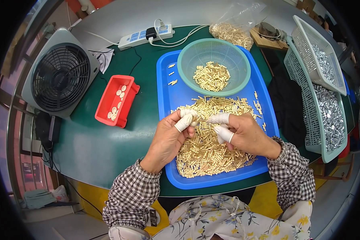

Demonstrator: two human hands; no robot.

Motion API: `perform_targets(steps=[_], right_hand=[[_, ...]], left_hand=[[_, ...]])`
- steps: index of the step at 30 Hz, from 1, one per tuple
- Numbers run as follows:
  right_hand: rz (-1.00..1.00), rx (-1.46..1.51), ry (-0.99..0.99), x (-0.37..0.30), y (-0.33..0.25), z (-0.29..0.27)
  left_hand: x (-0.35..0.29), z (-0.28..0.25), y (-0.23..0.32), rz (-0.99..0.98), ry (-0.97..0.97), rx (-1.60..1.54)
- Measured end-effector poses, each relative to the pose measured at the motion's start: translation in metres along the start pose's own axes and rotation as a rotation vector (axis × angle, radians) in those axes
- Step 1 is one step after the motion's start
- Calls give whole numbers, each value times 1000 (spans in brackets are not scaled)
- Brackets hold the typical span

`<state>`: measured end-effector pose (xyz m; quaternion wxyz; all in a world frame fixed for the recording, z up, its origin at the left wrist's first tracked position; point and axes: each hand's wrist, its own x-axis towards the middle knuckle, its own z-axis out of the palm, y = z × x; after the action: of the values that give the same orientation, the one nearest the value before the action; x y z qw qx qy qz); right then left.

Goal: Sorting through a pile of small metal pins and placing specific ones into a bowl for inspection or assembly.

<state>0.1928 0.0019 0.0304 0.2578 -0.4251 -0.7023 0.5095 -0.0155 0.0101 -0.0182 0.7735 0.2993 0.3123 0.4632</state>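
Over the blue tray [173,173], my left hand [169,134] and my right hand [246,134] face each other, almost touching. White finger cots cover the thumb and some fingertips of both. Each hand is closed in a pinch; what sits between the fingertips is too small and too covered to make out. Beneath them spreads a thick heap of small brass pins [212,154], short and stepped like little metal fittings. At the tray's far end, a green mesh basket [238,82] holds a smaller pile of the same pins [212,76].
To the left are a red bin [104,102] with some round discs and a grey fan [62,78]. A power strip [134,39] with cables lies at the back, near a clear bag of brass pins [232,34]. At right, a green basket [314,120] and white basket [312,38] hold silvery parts.
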Motion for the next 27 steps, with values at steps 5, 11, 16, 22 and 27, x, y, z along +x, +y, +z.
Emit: perform_targets(steps=[5,11,16,22,27], right_hand=[[-11,-26,7,0,0,1],[-339,-326,113,5,23,3],[-549,-602,165,3,27,5],[-128,-189,7,3,9,3],[-23,-45,-21,3,6,2]], left_hand=[[-1,2,1,-30,12,18],[-1,3,1,47,31,221],[-3,3,1,113,59,538],[-8,16,2,57,22,359],[-5,11,0,-7,14,154]])
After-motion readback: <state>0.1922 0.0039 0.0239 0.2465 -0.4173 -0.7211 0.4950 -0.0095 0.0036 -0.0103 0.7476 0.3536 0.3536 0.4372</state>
